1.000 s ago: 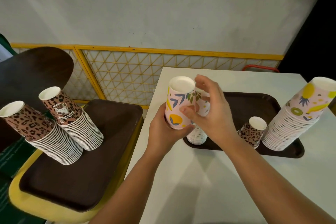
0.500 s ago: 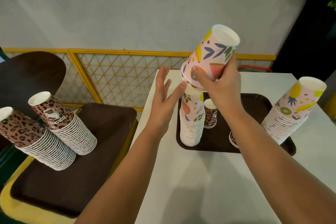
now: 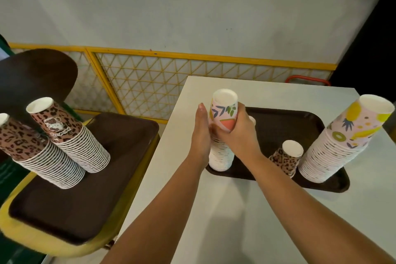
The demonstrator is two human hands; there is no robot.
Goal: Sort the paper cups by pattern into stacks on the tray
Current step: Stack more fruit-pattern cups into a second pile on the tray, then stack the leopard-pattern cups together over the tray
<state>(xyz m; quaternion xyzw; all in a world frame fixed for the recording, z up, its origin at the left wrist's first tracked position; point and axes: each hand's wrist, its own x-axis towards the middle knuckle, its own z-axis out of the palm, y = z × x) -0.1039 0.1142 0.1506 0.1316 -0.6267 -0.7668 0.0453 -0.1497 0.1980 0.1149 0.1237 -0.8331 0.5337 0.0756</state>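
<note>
Fingers of the right hand (image 3: 235, 133) curl round the top cup (image 3: 224, 111), a pink one printed with leaves and fruit, held bottom-up on the near-left stack (image 3: 220, 156) of white-rimmed cups. The left hand (image 3: 200, 133) lies flat against the left side of that same stack, fingers straight and pointing away, thumb side up. This stack stands at the front left corner of a dark brown tray (image 3: 278, 126) on the white table (image 3: 214, 210). On the same tray, toward the front right, a short leopard-print stack (image 3: 286, 158) sits upside down, and just beside it at the right end a tall fruit-print stack (image 3: 342, 141) leans rightward; a further white cup bottom peeks out behind the right hand, too hidden to tell its pattern. Well apart to the left, a second brown tray (image 3: 85, 188) rests on a yellow seat (image 3: 42, 244) and carries two tall leopard-print stacks (image 3: 64, 137) tilted left, touching each other. A yellow lattice fence (image 3: 150, 83) runs along the grey wall behind.
</note>
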